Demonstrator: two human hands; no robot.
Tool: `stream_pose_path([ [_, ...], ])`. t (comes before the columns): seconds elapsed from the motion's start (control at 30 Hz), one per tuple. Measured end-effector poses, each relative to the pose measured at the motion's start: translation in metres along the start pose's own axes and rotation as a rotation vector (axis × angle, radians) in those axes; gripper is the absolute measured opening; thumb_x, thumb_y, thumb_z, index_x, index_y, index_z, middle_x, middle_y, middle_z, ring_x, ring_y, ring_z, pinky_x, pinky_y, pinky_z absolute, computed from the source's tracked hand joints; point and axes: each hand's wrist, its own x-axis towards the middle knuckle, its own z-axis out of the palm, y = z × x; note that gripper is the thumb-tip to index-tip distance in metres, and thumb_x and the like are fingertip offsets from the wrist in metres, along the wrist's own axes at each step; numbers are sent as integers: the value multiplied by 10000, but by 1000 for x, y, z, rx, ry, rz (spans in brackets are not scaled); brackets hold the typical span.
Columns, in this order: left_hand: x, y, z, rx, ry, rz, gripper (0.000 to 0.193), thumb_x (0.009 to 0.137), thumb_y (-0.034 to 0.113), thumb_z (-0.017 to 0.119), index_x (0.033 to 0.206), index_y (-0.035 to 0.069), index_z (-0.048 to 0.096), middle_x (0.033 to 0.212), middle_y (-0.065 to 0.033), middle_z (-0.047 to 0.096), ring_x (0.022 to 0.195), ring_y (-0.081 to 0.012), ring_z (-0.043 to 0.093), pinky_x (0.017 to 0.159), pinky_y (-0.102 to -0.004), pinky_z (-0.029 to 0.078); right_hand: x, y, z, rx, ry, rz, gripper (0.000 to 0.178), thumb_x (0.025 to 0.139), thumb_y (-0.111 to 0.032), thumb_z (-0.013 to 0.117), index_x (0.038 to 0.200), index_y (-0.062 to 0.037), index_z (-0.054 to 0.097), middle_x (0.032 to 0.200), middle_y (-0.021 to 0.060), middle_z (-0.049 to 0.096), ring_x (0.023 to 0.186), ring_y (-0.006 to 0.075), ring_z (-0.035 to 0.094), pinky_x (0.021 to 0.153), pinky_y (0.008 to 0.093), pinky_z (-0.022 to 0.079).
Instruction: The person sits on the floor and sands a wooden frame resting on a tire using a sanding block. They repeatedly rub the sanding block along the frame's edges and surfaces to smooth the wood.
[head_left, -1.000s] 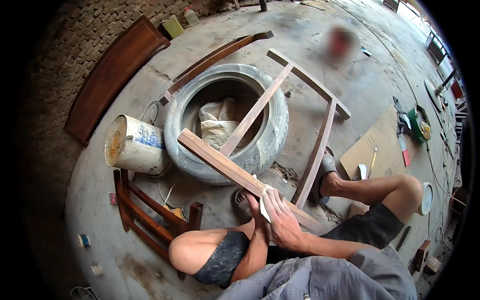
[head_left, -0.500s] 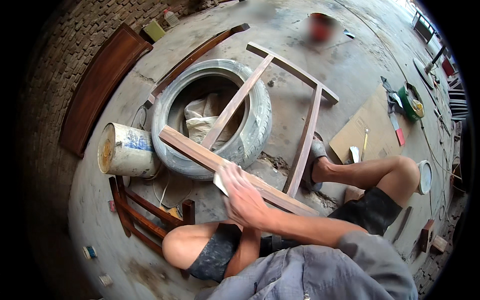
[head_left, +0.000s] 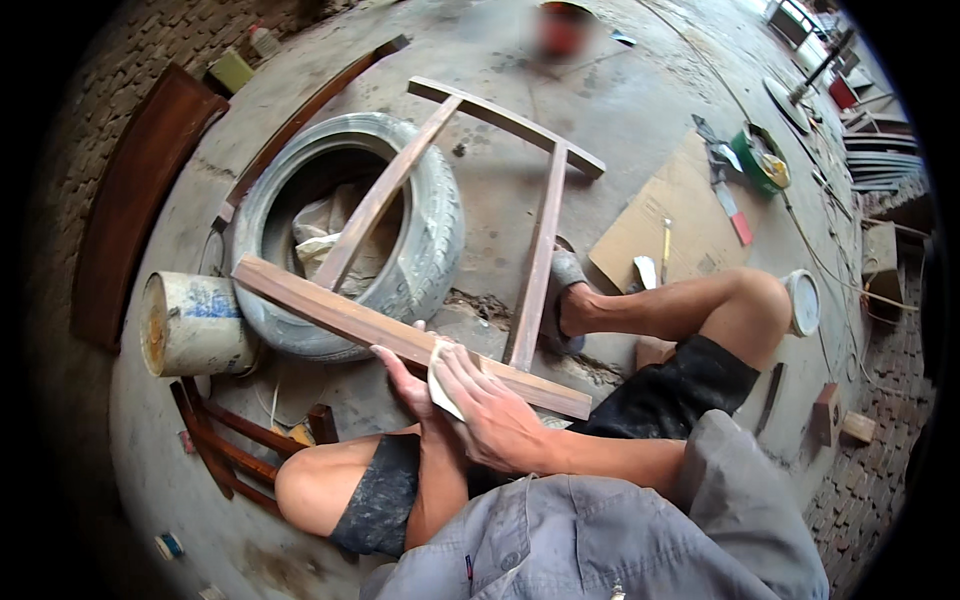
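Note:
A wooden frame (head_left: 350,318) of two long rails joined by two crosspieces lies tilted, with one side over a grey tyre (head_left: 440,240). My right hand (head_left: 492,415) presses a pale folded sheet of sandpaper (head_left: 441,382) against the near rail, fingers together over it. Beside it, my left hand (head_left: 408,388) grips the same rail from the near side. Its thumb shows on the near side and its fingertips just past the far edge; the rest of its grip is hidden.
A paint-stained white bucket (head_left: 200,325) lies on its side left of the tyre, with dark red-brown wooden pieces (head_left: 235,450) nearby. A curved brown panel (head_left: 135,200) leans at the left wall. On the right are cardboard (head_left: 650,215) with tools and a green container (head_left: 762,160).
My right hand with the sandpaper has slid toward the right end of the rail. My left hand, hidden before, now shows on the rail. The whole view has shifted.

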Motion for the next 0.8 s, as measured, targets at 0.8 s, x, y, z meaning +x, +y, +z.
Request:
stream_pose_path([
  [0.8, -31, 22, 87, -20, 14, -92, 776, 883, 799, 558, 1034, 38, 532, 926, -94, 545, 858, -259, 517, 827, -432, 465, -142, 18, -83, -183, -67, 241, 832, 793, -46, 695, 1536, 65, 338, 1570, 299, 374, 1496, 438, 327, 1249, 516, 276],
])
